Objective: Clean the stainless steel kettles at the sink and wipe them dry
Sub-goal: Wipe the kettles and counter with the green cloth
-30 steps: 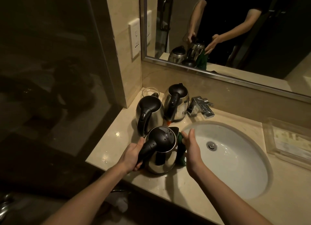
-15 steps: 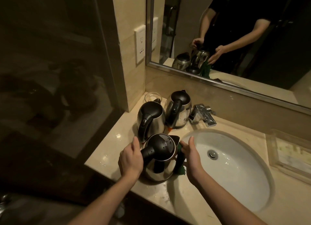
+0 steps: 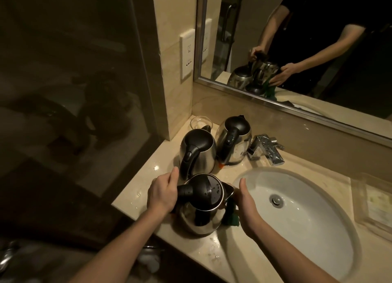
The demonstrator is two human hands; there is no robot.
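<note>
Three stainless steel kettles with black lids stand on the beige counter left of the white sink. My left hand grips the black handle of the nearest kettle, which is tilted toward me. My right hand presses a dark green cloth against that kettle's right side, fingers fairly straight. Behind it stand a second kettle and a third kettle, both upright.
A chrome tap sits behind the basin. An empty glass stands in the back corner by the wall. A clear tray lies at the right. The mirror above reflects me. The counter edge drops off at the left.
My left hand came off the handle's end, rose beside the kettle, and now grips the handle higher up. The kettle has tilted and the right hand with the cloth slid slightly lower.
</note>
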